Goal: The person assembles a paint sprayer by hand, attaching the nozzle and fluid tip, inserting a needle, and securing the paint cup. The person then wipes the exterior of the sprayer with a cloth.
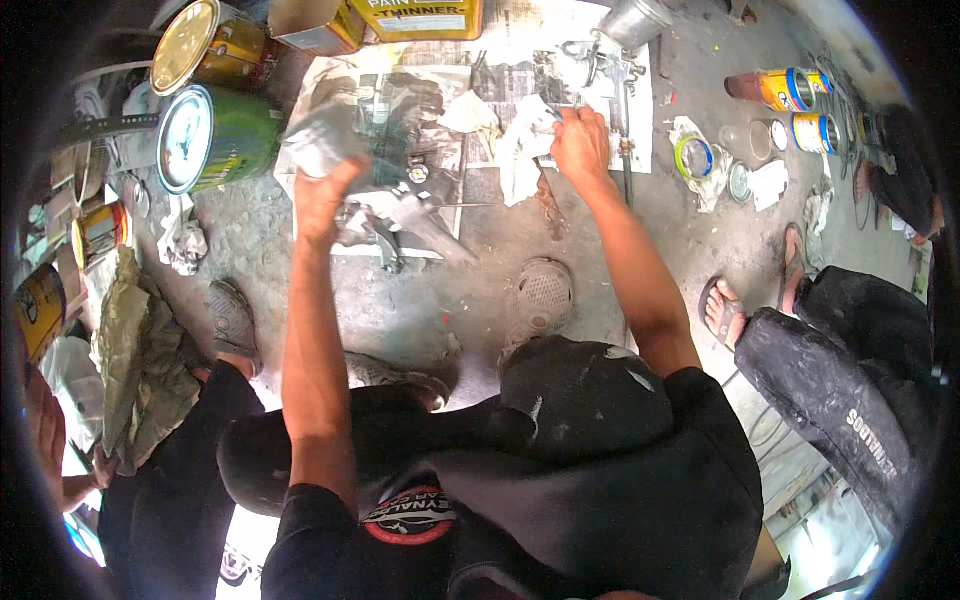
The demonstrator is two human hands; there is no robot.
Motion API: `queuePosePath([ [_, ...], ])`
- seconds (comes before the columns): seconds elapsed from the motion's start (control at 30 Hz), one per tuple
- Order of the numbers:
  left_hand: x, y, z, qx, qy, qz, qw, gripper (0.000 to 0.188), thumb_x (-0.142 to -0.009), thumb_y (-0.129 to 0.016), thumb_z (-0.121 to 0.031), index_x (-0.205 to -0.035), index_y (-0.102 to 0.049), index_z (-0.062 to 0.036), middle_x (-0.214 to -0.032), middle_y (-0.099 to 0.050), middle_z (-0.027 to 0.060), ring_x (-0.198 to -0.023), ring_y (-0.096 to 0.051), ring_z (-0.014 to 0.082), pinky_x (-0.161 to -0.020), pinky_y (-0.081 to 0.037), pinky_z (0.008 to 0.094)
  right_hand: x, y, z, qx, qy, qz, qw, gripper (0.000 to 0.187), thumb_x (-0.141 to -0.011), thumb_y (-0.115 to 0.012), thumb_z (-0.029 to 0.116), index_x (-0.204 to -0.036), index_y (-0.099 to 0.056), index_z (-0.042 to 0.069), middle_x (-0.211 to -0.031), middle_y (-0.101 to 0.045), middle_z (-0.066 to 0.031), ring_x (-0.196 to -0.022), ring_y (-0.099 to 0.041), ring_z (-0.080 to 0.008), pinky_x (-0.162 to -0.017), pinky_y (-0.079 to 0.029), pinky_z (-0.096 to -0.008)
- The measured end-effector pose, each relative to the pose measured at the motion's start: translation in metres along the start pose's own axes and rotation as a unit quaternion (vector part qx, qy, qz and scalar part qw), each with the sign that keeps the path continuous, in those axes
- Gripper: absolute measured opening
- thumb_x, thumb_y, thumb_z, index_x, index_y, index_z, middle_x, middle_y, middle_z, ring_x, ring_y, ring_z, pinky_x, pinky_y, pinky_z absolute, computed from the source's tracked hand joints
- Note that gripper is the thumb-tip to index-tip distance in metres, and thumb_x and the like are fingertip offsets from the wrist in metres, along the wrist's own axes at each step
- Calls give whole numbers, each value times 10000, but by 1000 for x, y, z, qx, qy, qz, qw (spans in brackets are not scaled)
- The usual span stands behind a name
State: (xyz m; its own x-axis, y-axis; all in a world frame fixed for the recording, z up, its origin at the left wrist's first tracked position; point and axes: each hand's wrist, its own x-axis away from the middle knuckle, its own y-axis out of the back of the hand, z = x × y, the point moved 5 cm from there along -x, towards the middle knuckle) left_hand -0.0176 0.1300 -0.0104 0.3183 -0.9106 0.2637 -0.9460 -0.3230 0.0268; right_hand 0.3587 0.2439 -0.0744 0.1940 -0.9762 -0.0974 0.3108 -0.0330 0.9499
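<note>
My left hand (328,195) is wrapped round a silvery cup-like container (325,143), smeared by motion, above the newspaper (420,88) on the floor. To the right, my right hand (582,145) is closed at the edge of a crumpled white rag (524,135) and seems to pinch it; the fingertips are partly hidden. A second crumpled pale rag (472,113) lies between the hands. Just below my left hand rests a grey metal tool (425,225), its outline blurred, with a small dark part (418,172) beside it.
A green can (235,138), a gold-lidded can (185,45) and a yellow thinner tin (425,18) stand at the far left. Upper right are a metal cup (637,20), a long thin rod (626,110) and small cans (790,90). People sit close on both sides, one holding brown paper (145,360).
</note>
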Motion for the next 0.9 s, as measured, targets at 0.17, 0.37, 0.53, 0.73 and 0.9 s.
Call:
queuePosePath([
  [0.17, 14, -54, 33, -70, 87, 54, 992, 679, -642, -905, -186, -1228, -615, -4, -1108, -717, 94, -984, -676, 191, -883, -543, 325, 6, 9, 26, -122, -50, -63, 989, 350, -928, -575, 126, -1238, -585, -36, -1003, -675, -255, -920, -681, -429, -775, -535, -535],
  [0.37, 21, -82, 36, -83, 119, 124, 982, 737, -639, -902, -172, -1274, -577, 13, -1139, -703, 96, -1000, -665, 193, -903, -539, 329, 12, 0, 83, -76, 74, 157, 982, 381, -927, -683, 292, -1230, -616, 70, -775, -711, -198, -746, -715, -416, -665, -548, -536],
  [0.53, 21, -71, 33, -37, 114, 80, 989, 576, -688, -867, -151, -1203, -644, -23, -1058, -719, 64, -939, -671, 186, -869, -533, 338, -39, -39, 80, 22, 175, 156, 972, 264, -916, -688, 263, -1092, -698, 68, -767, -719, -185, -758, -728, -393, -655, -569, -510],
  [0.73, 21, -68, 28, -28, 99, -89, 991, 535, -688, -894, -163, -1139, -644, -20, -1042, -711, 66, -898, -673, 180, -816, -537, 333, -68, 43, 82, -46, 32, 58, 997, 285, -960, -619, 284, -1113, -698, 55, -811, -728, -215, -802, -728, -407, -738, -569, -514],
  [0.9, 20, -61, 85, -21, 56, -192, 980, 628, -667, -926, -168, -1189, -613, -17, -1046, -711, 77, -896, -670, 184, -824, -537, 340, -43, 73, 77, -228, -42, 86, 969, 346, -1027, -510, 347, -1139, -677, 66, -826, -719, -215, -821, -706, -419, -769, -540, -510],
])
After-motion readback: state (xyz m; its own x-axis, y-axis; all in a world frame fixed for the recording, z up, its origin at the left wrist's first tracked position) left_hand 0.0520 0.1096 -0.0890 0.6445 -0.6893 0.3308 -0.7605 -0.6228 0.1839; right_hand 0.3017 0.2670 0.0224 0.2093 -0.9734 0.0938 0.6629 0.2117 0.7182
